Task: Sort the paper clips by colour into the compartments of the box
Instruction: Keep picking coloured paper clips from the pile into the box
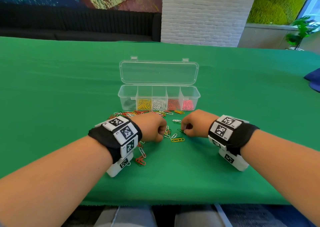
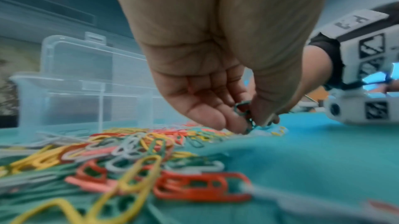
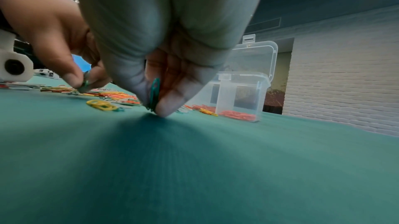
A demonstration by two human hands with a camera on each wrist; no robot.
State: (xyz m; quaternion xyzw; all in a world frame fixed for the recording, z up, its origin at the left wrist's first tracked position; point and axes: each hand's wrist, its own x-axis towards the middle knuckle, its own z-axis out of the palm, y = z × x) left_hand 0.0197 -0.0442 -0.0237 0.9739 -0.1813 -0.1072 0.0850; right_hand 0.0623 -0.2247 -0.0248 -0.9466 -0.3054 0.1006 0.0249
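Item: clear box (image 1: 159, 95), lid open, set on green cloth (image 1: 173, 174); compartments hold yellow, white, red and pink clips. Loose paper clips (image 1: 138, 113) are scattered just in front. A green clip (image 3: 154, 91) is pinched by the right hand (image 1: 195, 123); green clips (image 2: 245, 113) are pinched by the left hand (image 1: 150, 126).

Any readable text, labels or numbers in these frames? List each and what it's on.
"L3": small tag on the left wristband, beside a square marker.
"R3": small tag on the right wristband, lower tile.
"R4": same right wristband, upper tile.
Other tags on both wristbands: too small to read.
Wristband lettering in the left wrist view: blurred, unreadable.
Box: no print visible.
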